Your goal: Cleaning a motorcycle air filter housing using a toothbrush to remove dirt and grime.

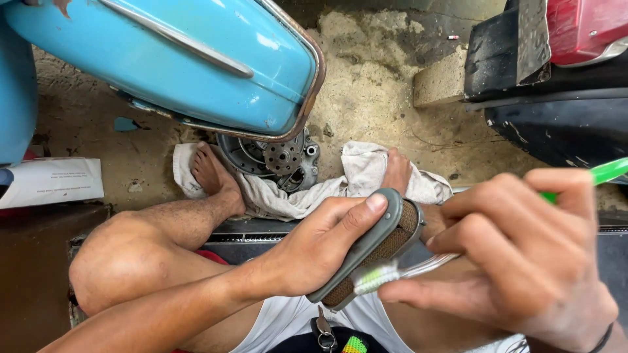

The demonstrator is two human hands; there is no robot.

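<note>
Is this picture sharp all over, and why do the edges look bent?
Head view: soft daylight, faint shadows; pale glare streaks on the blue scooter panel. The right hand, closest to the lens, is slightly soft, and the toothbrush bristles blur; the left hand and filter are sharper. The wide lens bows the edges.

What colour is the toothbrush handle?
Green toothbrush handle, seen in the head view, held by the right hand.

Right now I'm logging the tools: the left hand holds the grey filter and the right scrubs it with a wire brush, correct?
Not a wire brush: the head view shows the right hand holding a toothbrush with a green handle against the grey filter. The left hand does hold the filter.
</note>
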